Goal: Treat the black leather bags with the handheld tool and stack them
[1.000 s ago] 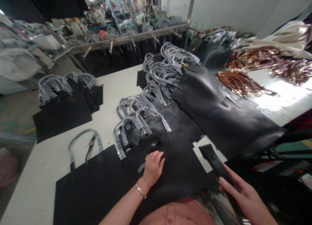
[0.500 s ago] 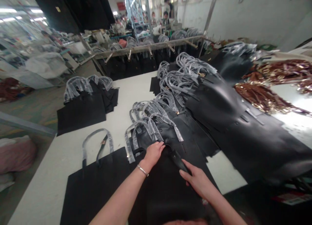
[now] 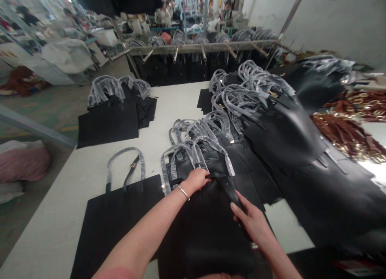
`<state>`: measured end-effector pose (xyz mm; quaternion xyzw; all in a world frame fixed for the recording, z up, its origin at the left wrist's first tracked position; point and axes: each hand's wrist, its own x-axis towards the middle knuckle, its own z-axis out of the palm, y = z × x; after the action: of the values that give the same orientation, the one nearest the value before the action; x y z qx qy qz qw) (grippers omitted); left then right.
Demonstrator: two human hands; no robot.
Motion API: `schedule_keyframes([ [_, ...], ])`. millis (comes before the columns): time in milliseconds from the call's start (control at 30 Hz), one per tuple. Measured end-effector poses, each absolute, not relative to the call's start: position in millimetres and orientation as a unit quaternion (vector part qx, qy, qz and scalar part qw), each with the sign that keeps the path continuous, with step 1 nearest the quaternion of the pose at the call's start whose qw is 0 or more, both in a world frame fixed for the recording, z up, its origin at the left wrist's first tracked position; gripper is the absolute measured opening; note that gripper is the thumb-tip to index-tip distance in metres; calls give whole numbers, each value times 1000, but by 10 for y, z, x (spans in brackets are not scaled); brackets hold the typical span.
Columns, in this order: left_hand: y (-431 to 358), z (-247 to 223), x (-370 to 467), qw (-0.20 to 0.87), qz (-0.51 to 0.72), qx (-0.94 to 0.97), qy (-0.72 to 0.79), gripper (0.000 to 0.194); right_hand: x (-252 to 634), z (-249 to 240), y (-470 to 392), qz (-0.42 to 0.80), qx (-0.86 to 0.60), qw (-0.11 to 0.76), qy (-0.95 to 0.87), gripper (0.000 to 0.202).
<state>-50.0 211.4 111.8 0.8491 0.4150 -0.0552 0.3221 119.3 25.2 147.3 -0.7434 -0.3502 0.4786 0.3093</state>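
A black leather bag panel [image 3: 211, 234] lies on the table right in front of me. My left hand [image 3: 197, 180] is closed on the panel's top edge, its fingertips partly hidden behind the leather. My right hand [image 3: 250, 216] grips a black strap [image 3: 228, 190] between thumb and fingers; the strap slants up towards the panel's top edge, close to my left fingers. Just beyond the hands are plastic-wrapped handles [image 3: 193, 150] on more black panels. Left of them rests another black panel [image 3: 120, 218] with a wrapped handle [image 3: 125, 150] and a short buckled strap [image 3: 132, 169].
Stacked black bag pieces [image 3: 283, 126] cover the table's right side. A smaller stack [image 3: 108, 124] sits at the left edge of the white table [image 3: 171, 104]. Brown straps with gold hardware [image 3: 346, 134] lie far right. Behind runs a metal rack [image 3: 199, 49] hung with bags.
The view has shifted, so the table's contents sit further left-to-right differently in frame. Both hands keep their holds; the strap's upper end now lies flatter against the panel's top edge.
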Motion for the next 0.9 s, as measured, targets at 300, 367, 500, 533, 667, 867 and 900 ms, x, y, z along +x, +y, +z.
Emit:
schedule_keyframes([
  [300, 2150, 989, -512, 384, -80, 821, 414, 17, 1204, 1444, 214, 490, -735, 253, -395, 64],
  [367, 2162, 1001, -506, 385, -82, 821, 413, 16, 1167, 1453, 224, 463, -746, 265, -398, 65],
  [500, 2093, 1069, -502, 366, -74, 830, 414, 23, 1226, 1514, 93, 466, -751, 227, -410, 66],
  [533, 2055, 1083, -501, 356, -68, 834, 417, 27, 1257, 1526, 42, 478, -747, 209, -413, 65],
  [667, 1911, 1100, -488, 323, -54, 846, 421, 37, 1338, 1525, -69, 506, -732, 170, -423, 66],
  [867, 1958, 1107, -418, 282, -81, 870, 397, 37, 1256, 1544, 198, 493, -721, 157, -461, 65],
  [900, 1985, 1115, -406, 274, -86, 874, 392, 36, 1238, 1571, 244, 491, -718, 156, -468, 65],
])
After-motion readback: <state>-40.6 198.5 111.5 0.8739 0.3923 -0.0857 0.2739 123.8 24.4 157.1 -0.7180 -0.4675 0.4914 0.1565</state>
